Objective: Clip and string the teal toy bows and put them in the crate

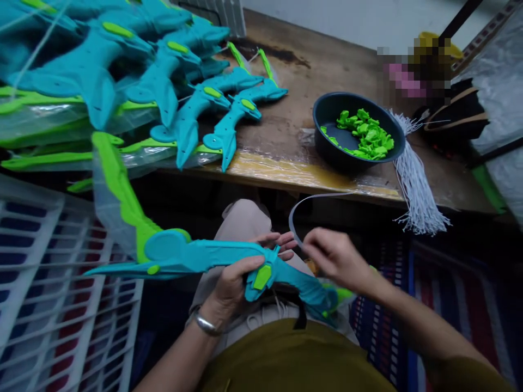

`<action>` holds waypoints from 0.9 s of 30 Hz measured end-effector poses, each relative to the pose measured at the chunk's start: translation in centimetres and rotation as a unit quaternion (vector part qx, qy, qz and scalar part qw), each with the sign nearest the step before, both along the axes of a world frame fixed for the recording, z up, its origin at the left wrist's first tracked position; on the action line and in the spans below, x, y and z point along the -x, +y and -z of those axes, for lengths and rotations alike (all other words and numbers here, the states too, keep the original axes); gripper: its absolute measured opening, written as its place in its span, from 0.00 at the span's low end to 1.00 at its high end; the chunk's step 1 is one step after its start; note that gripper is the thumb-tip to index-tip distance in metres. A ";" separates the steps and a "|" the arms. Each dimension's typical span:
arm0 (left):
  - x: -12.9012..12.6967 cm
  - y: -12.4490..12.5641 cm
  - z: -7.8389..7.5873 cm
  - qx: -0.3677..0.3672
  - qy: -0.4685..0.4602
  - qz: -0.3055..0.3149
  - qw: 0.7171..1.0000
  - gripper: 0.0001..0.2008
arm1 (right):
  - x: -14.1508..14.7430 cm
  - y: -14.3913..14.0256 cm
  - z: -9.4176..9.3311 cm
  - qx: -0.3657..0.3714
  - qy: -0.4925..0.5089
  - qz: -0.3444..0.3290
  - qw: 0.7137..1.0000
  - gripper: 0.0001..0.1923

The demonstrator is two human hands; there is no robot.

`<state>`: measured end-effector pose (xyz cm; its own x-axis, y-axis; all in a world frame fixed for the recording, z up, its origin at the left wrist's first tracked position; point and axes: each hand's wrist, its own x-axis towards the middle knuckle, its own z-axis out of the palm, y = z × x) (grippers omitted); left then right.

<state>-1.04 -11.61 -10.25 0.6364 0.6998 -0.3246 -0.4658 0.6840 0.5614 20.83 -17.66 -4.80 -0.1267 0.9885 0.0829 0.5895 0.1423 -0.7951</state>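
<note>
The left hand (235, 277) has its grip clenched around the middle of a teal toy bow (204, 256) lying across the lap, fingers wrapped over its green-buttoned handle. The right hand (333, 253) pinches the end of a white string (302, 204), which loops up just beside the bow's centre. Beyond, on the bench (286, 147), sit a dark bowl (327, 117) of green pieces (365, 133), a bundle of white strings (417, 185) and a heap of matching bows (183, 92).

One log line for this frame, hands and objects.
left hand: grips teal-and-green plastic toy bow | right hand: pinches white cord | dark bowl: green plastic pieces
</note>
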 end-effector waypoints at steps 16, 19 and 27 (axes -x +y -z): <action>1.4 0.3 -1.1 -0.167 -0.047 0.069 0.982 0.10 | 5.5 6.7 2.6 0.270 0.382 0.000 0.884 0.32; 1.2 0.2 -1.4 -0.184 -0.051 0.078 0.979 0.11 | 7.3 8.8 2.0 0.245 0.516 0.053 0.819 0.34; 1.3 -0.6 -2.7 -0.248 -0.075 0.074 0.963 0.10 | 6.2 12.6 -2.4 0.089 0.592 0.110 0.793 0.25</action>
<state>-2.37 -12.23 -7.55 0.7553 0.6425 0.1290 -0.4841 0.4144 0.7706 14.65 -5.09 -2.41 0.1134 0.9852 -0.1288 -0.5912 -0.0373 -0.8056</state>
